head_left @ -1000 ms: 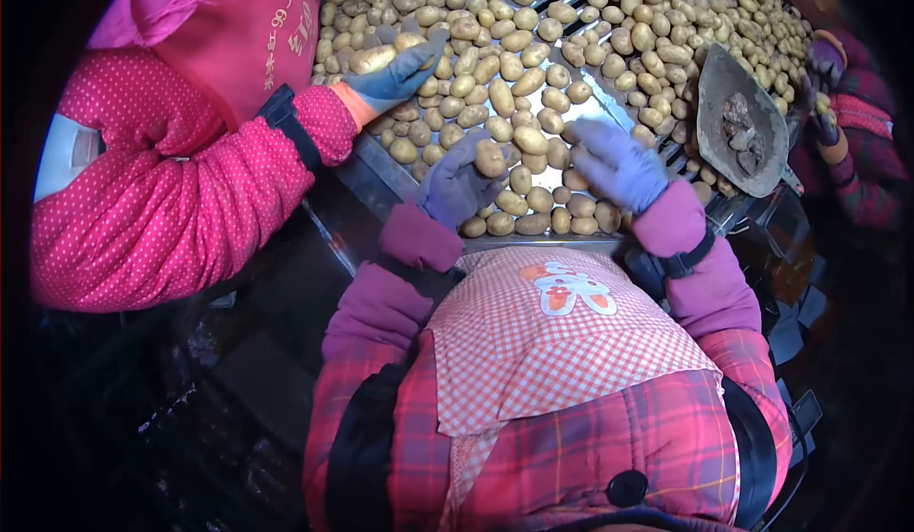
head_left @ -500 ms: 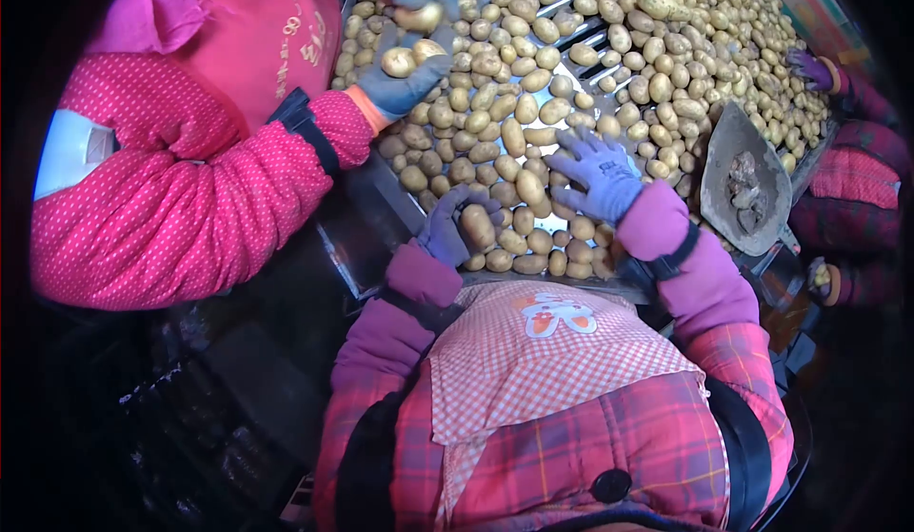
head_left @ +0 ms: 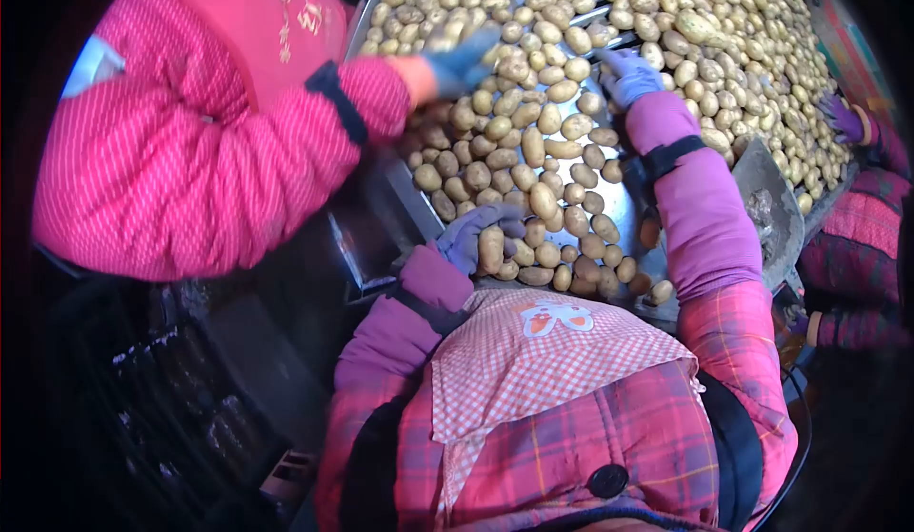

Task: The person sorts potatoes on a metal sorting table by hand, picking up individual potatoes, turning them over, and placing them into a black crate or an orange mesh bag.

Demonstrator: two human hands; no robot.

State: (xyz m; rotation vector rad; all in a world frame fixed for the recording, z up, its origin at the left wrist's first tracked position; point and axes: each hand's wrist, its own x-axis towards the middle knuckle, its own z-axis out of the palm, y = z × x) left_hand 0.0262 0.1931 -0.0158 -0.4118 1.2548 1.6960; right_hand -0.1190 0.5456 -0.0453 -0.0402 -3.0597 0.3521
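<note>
Right hand [head_left: 631, 79] farther out, potato [head_left: 490, 250] in left hand [head_left: 479, 229]; tray edge [head_left: 415, 202] nearby

Left hand [head_left: 468, 236] curled around a potato [head_left: 490, 250], right hand [head_left: 630, 78] among loose potatoes [head_left: 576, 126], co-worker's glove [head_left: 463, 63] blurred

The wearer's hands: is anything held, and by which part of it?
The left hand seems to hold a potato around its far end; right hand: cannot tell.
</note>
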